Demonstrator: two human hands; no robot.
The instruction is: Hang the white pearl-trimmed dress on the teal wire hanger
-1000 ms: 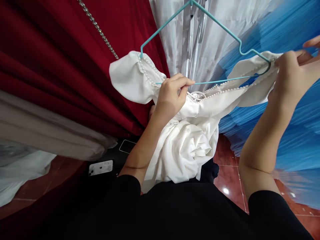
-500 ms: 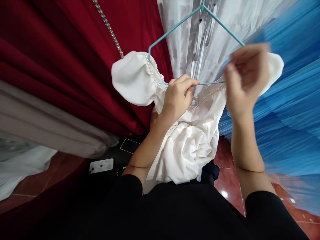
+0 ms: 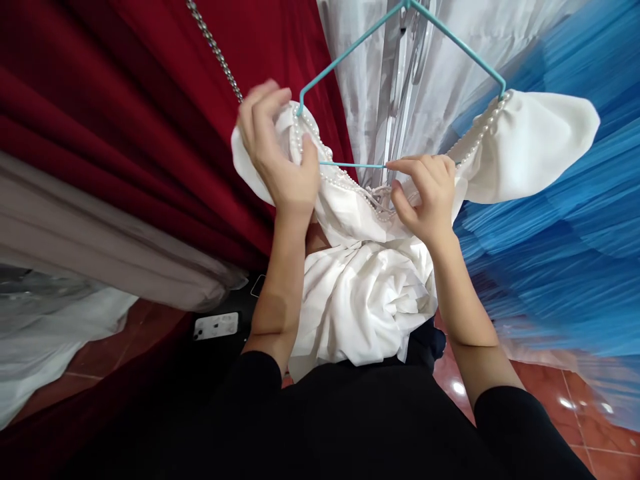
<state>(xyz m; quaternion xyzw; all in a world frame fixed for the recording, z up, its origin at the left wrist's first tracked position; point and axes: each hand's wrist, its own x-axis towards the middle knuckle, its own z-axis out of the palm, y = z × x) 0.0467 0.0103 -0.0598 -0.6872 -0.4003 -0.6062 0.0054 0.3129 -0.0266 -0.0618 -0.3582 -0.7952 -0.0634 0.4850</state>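
A white dress point(image 3: 345, 303) with pearl-trimmed puffed sleeves hangs on a thin turquoise hanger point(image 3: 350, 53), its skirt bunched in front of my body. My right hand point(image 3: 430, 193) pinches the hanger's lower bar near its middle, just above the neckline. Over at the left sleeve, my left hand point(image 3: 283, 150) is raised with fingers apart and slightly blurred, beside the left end of the hanger. It covers part of that sleeve. On the right, the other sleeve point(image 3: 540, 147) spreads out from the hanger's shoulder.
Red drapes point(image 3: 150, 100) and a beige cloth point(image 3: 115, 233) hang at left, with a jewelled strap point(image 3: 217, 53) against the red. Blue tulle point(image 3: 565, 253) fills the right side, and white fabric point(image 3: 357, 60) hangs behind. A phone point(image 3: 216, 326) lies on a black surface.
My left hand has let go of the hanger's lower bar and moved to the left sleeve. My right hand has come down from the right sleeve onto the bar, uncovering that sleeve.
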